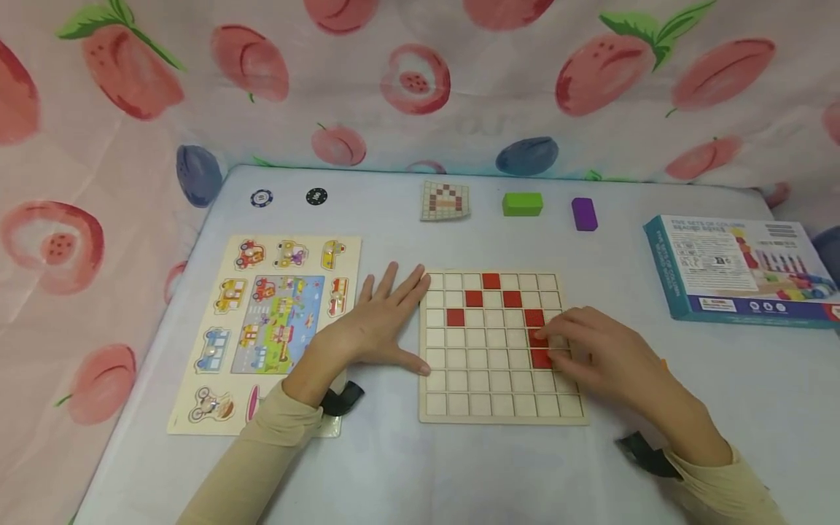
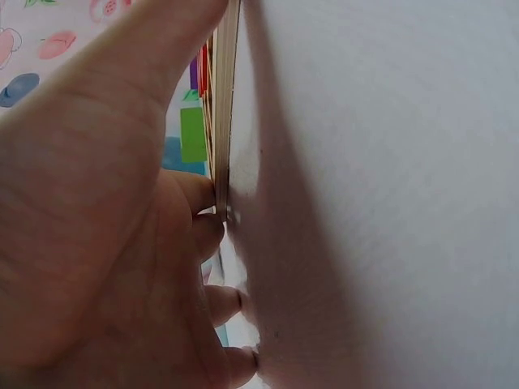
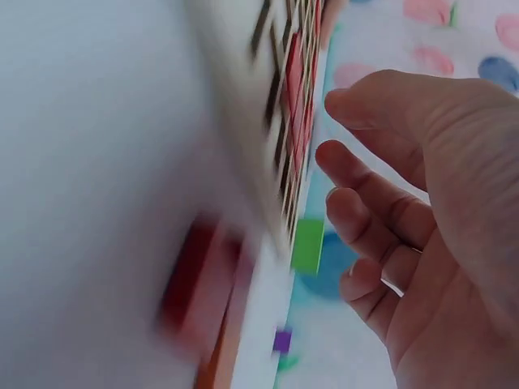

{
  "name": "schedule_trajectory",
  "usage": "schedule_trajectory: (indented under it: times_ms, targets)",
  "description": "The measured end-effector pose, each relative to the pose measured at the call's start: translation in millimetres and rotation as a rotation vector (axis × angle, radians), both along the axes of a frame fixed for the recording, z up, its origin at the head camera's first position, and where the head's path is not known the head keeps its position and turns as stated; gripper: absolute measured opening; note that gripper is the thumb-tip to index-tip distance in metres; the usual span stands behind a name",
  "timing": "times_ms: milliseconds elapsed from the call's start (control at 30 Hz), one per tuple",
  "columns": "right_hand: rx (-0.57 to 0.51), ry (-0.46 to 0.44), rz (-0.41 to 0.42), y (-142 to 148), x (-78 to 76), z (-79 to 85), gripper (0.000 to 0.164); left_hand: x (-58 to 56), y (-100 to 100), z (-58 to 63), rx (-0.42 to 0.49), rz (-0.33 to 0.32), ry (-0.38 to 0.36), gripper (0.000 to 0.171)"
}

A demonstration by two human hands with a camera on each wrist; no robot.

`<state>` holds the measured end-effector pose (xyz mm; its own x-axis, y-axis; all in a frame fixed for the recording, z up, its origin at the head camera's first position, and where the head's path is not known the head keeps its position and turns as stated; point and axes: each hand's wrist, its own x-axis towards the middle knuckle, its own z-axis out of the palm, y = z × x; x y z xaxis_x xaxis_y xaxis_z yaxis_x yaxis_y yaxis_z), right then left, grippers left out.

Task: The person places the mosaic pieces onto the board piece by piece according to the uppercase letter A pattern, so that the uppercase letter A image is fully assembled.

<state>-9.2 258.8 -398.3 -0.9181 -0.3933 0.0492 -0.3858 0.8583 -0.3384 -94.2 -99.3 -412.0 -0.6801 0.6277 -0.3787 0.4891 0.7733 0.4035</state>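
A wooden grid board (image 1: 505, 421) lies flat on the table, with several red square tiles (image 1: 491, 281) set among its pale squares. My left hand (image 1: 374, 324) has its fingers spread at the board's left edge; thumb and index fingertips touch that edge. Over the board's right side is my right hand (image 1: 607, 357), fingertips at the lower red tiles (image 1: 541, 358). In the right wrist view, the thumb and fingers of the right hand (image 3: 430, 186) stand apart with nothing between them. A blurred red block (image 3: 199, 279) is on the table in that view; the head view hides it.
Left of the board lies a vehicle puzzle (image 1: 282, 324), partly beneath my left forearm. Behind are two round chips (image 1: 317, 196), a patterned card (image 1: 445, 201), a green block (image 1: 522, 205) and a purple block (image 1: 584, 214). A boxed set (image 1: 741, 270) lies at the right.
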Motion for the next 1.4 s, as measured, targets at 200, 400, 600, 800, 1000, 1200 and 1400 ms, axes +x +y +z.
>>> schedule_trajectory:
  times_ms: [200, 400, 600, 800, 1000, 1200, 1400]
  targets:
    - [0.047, -0.116, -0.127, 33, 18.4, 2.2, 0.037, -0.6, -4, 0.0, 0.006, 0.018, -0.009, 0.140]
    - [0.093, -0.185, -0.183, 48, 22.9, -0.5, 0.042, 1.3, -7, 1.2, 0.016, 0.014, -0.002, 0.139]
    - [0.141, -0.193, -0.197, 54, 23.8, -1.7, 0.040, 2.4, -6, 0.8, 0.035, 0.019, -0.005, 0.139]
    - [0.180, -0.208, -0.222, 52, 21.5, -0.2, 0.045, 2.7, -5, 2.6, 0.040, 0.016, -0.012, 0.139]
    - [0.202, -0.172, -0.234, 48, 22.1, -0.3, 0.042, 2.1, -3, 2.4, 0.031, 0.007, -0.006, 0.139]
    - [0.213, -0.101, -0.223, 44, 20.2, 1.9, 0.042, 1.7, -1, 2.2, 0.016, 0.004, -0.001, 0.139]
    - [0.206, 0.007, -0.156, 32, 12.0, 4.5, 0.035, 1.2, 0, 1.0, 0.012, -0.002, 0.007, 0.140]
